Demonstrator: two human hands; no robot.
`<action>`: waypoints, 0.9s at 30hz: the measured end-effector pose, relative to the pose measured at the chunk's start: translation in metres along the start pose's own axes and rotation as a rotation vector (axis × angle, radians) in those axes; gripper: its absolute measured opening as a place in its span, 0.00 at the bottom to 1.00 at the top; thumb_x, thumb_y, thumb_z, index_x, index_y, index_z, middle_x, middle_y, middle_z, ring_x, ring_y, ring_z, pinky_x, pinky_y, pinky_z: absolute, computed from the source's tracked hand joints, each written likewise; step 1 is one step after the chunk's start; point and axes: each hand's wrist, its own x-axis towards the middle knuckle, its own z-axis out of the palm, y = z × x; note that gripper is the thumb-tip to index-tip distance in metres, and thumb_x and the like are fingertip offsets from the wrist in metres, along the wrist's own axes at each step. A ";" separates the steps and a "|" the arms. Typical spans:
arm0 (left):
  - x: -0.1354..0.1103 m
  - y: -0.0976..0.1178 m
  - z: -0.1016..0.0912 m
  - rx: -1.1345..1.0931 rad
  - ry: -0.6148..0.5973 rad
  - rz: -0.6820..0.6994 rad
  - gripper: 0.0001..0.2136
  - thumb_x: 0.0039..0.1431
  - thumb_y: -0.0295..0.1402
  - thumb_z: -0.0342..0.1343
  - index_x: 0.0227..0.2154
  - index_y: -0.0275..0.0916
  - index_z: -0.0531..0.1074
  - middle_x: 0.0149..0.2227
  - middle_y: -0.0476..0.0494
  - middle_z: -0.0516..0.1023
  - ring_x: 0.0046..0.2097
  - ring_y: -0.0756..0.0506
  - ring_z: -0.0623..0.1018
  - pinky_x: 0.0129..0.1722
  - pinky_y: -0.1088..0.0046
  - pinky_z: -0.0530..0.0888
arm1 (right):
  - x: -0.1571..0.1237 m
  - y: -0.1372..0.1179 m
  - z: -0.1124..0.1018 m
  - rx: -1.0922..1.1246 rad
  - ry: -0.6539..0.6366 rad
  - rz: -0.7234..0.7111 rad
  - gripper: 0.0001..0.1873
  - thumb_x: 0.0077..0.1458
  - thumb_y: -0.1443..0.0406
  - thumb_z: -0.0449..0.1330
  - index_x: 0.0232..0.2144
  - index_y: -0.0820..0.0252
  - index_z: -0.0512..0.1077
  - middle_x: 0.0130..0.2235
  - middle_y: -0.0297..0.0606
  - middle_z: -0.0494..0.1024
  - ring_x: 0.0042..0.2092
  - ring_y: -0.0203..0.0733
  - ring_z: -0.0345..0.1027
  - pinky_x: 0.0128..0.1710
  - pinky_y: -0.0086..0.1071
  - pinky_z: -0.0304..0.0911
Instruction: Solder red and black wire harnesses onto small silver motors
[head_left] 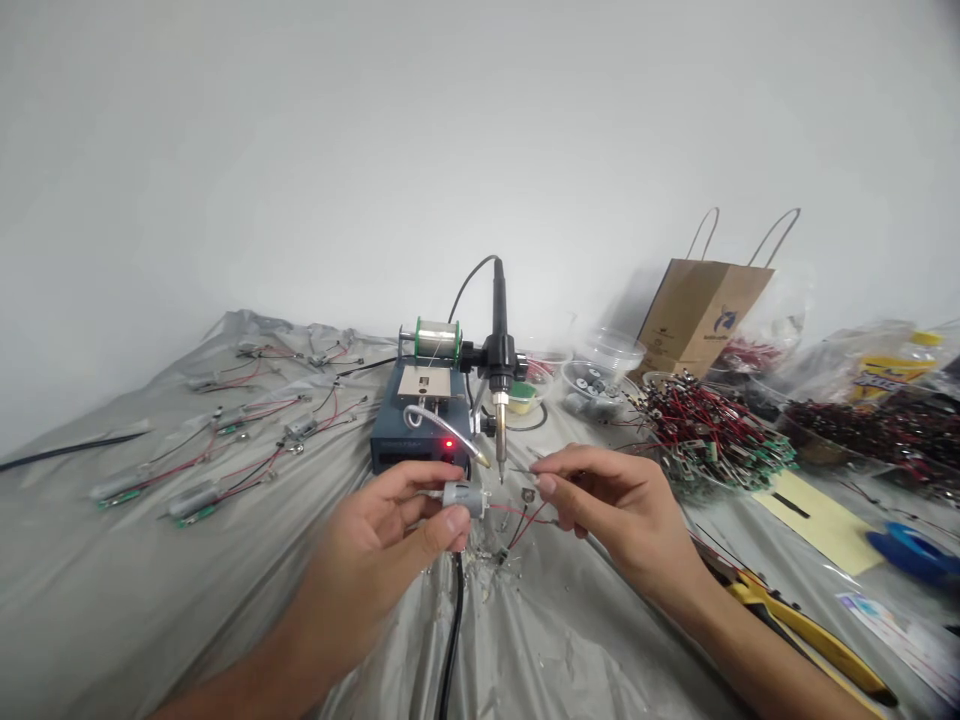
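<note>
My left hand [405,520] is closed around a small silver electric motor [463,498], held level with its terminal end facing right. A red wire [514,508] runs from that end towards my right hand [600,490]. The right thumb and forefinger are pinched on a thin wire, its tip pointing left; the exact end is blurred. Just above and between my hands, an upright soldering iron [501,430] points its tip downward in a clamp. The curved solder feed tube [450,425] ends close to that tip. Below hang more red and black leads with a small part [504,555].
Behind my left hand stands a blue soldering station [390,425] with a lit red light and a solder spool [437,340]. Wired motors [195,498] lie at left. At right are a heap of wired boards [712,435], a paper bag [697,310] and yellow-handled pliers [810,630].
</note>
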 end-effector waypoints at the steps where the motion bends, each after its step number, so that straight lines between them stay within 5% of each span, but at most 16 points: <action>1: 0.001 -0.001 0.000 0.003 0.002 0.011 0.14 0.56 0.39 0.71 0.44 0.43 0.80 0.29 0.51 0.82 0.35 0.46 0.81 0.37 0.73 0.77 | -0.001 -0.001 0.001 -0.035 0.002 -0.032 0.06 0.53 0.60 0.72 0.32 0.56 0.85 0.25 0.36 0.79 0.22 0.33 0.64 0.20 0.28 0.60; 27: 0.003 0.002 0.008 -0.053 0.007 0.035 0.14 0.56 0.36 0.72 0.44 0.41 0.79 0.35 0.48 0.85 0.38 0.47 0.81 0.40 0.74 0.78 | -0.011 -0.008 0.010 -0.330 0.029 -0.356 0.06 0.62 0.68 0.63 0.33 0.56 0.80 0.28 0.34 0.74 0.28 0.38 0.67 0.26 0.31 0.61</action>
